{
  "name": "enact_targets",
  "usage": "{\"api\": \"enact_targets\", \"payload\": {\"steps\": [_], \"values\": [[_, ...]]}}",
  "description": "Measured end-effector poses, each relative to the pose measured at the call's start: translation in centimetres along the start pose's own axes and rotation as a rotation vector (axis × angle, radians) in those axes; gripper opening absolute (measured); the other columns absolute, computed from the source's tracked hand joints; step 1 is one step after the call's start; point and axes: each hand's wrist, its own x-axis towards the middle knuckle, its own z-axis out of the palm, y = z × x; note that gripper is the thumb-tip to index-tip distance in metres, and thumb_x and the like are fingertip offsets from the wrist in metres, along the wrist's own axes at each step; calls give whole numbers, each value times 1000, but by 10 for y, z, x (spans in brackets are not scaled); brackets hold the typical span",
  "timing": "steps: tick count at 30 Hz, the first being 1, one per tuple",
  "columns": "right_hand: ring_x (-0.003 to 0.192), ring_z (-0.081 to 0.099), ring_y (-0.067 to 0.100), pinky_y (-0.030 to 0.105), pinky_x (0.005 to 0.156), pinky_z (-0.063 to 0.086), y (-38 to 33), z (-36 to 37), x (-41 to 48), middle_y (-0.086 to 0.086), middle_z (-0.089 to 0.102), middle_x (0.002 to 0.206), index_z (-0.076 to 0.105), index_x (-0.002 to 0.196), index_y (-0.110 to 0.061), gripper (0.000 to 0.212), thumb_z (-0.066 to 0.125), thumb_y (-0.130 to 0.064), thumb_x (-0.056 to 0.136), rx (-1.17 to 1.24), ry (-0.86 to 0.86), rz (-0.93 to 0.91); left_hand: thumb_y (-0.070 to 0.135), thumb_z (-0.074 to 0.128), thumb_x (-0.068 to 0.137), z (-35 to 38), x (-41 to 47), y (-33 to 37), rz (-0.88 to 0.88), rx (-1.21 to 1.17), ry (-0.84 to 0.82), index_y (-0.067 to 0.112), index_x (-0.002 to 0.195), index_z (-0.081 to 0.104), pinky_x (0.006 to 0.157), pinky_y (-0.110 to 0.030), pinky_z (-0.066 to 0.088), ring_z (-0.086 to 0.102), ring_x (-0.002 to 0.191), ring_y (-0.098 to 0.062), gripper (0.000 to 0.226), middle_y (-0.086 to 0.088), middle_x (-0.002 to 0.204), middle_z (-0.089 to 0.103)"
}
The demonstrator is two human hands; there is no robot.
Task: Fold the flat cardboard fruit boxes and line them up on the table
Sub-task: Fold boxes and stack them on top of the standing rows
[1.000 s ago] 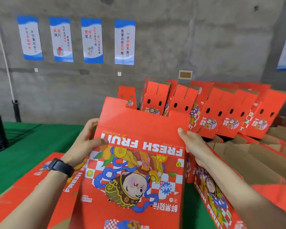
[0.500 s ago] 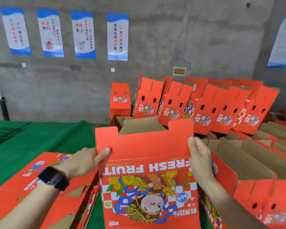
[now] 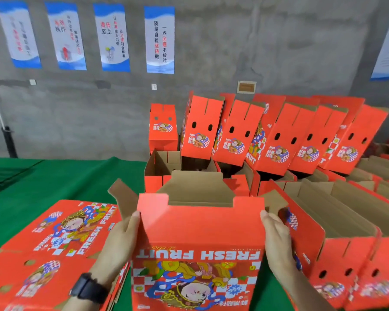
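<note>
gripping fruit box (image 3: 198, 230) side edges w/ left hand (image 3: 119, 241) & right hand (image 3: 276, 239) | judging cardboard light, stiff, crease-prone | advising grip at side folds, beside each hand

Operator body, as seen from the head camera:

Left hand (image 3: 119, 241) and right hand (image 3: 276, 241): both bare, ungloved.

Right forearm (image 3: 301, 290): bare from the wrist down to the lower frame edge.

Left wrist (image 3: 103, 267): fitted with one watch (image 3: 88, 288). The watch is black throughout, with a rectangular case, rounded corners and a dark face. The picture is too blurred here to read any detail on the face.

Strap (image 3: 101, 294): broad, black, plain in finish, wrapped closely round the wrist
</note>
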Motion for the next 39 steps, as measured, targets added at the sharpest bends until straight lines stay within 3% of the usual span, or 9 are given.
{"api": "enact_targets", "payload": {"steps": [5,9,12,15,17,21,25,31,39], "values": [[61,43,22,35,63,32,-10,0,-5,17,45,61,26,49,-6,60,72,-27,83,-370,10,-161,7,50,95,15,-1,-3,107,196,172,6,138,48,102,-33,38,50,126,-25,42,-10,137,52],[101,54,19,25,86,35,-12,2,-2,2,56,97,68,76,-5,19,80,-20,76,-482,-22,-97,-9,55,84,12,0,-2,193,348,151,5,134,51,99,-36,41,50,123,-36,52,-18,139,48],[132,33,9,23,106,28,-16,4,-1,-3,35,142,47,136,-18,68,80,-15,76,-532,-115,-95,-13,60,76,7,5,-4,302,473,122,9,141,43,118,-44,19,26,141,-38,71,-8,155,25],[136,-2,-19,3,107,14,-24,9,-4,-22,-5,157,23,148,-36,97,79,-4,75,-464,-122,-248,-18,63,71,4,4,0,513,421,82,24,147,24,115,-32,22,32,138,-24,95,4,148,34],[142,0,-11,7,110,19,-23,8,-4,-21,-11,159,17,145,-45,104,76,3,75,-412,-103,-347,-7,69,77,5,0,-1,597,342,-9,31,146,21,104,-20,33,47,123,-9,92,8,135,50],[133,40,3,18,105,37,-22,7,-5,-19,18,156,11,139,-58,105,70,6,81,-314,-166,-352,66,39,87,3,5,4,528,482,-132,24,127,59,84,-25,47,64,102,-10,62,8,111,70],[116,56,5,29,102,44,-18,5,-2,-22,53,126,47,133,-33,61,68,-1,85,-432,-232,-376,29,59,90,7,35,20,494,611,-141,22,124,61,87,-26,41,57,106,-22,34,-5,116,62],[118,56,5,28,103,43,-21,-4,4,-15,59,123,65,121,-15,37,69,-4,85,-468,-277,-413,8,68,75,23,65,30,436,591,-363,37,145,33,116,-39,23,2,146,-18,83,8,158,-11],[90,61,-2,20,84,49,-15,-2,7,-11,69,94,76,98,-16,16,66,-8,88,-515,-396,-437,13,65,78,33,83,33,215,577,-442,31,152,1,116,-45,22,9,144,-29,99,9,157,-6]]}}
